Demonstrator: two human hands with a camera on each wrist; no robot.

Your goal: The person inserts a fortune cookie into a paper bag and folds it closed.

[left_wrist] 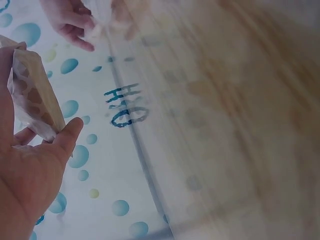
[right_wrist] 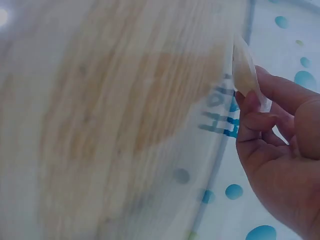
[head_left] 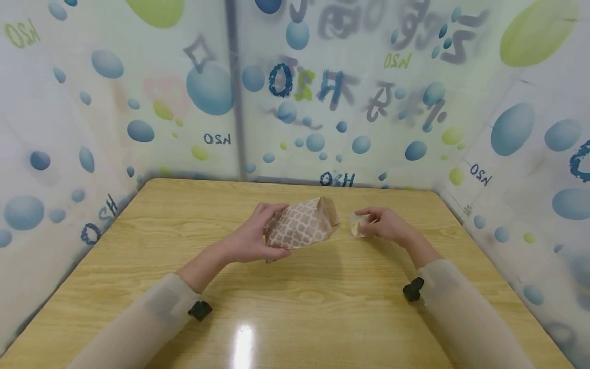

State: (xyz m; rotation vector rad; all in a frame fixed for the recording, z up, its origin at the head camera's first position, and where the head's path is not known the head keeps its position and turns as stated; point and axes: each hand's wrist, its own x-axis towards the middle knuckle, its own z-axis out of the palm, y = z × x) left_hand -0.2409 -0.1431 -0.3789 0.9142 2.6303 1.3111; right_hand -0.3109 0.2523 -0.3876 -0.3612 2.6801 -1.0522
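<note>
Over the middle of the table, my left hand (head_left: pixel 251 238) grips a brown paper bag (head_left: pixel 299 225) with a white lattice pattern, thumb below and fingers above. The bag lies tilted on its side, its folded-looking end turned to the right. What it contains cannot be seen. Just right of it, apart from the bag, my right hand (head_left: pixel 384 224) pinches a small whitish, see-through packet (head_left: pixel 356 224) with something pale yellow in it. The right wrist view shows this packet (right_wrist: pixel 244 67) between thumb and fingertips. In the left wrist view the bag (left_wrist: pixel 37 95) is seen edge-on.
Beneath both hands spreads a wood-grain table (head_left: pixel 304 307), with a bright light reflection near its front. Walls with blue and green dots (head_left: pixel 315 143) stand close behind it and on both sides. Small black devices (head_left: pixel 200 310) sit at both sleeve cuffs.
</note>
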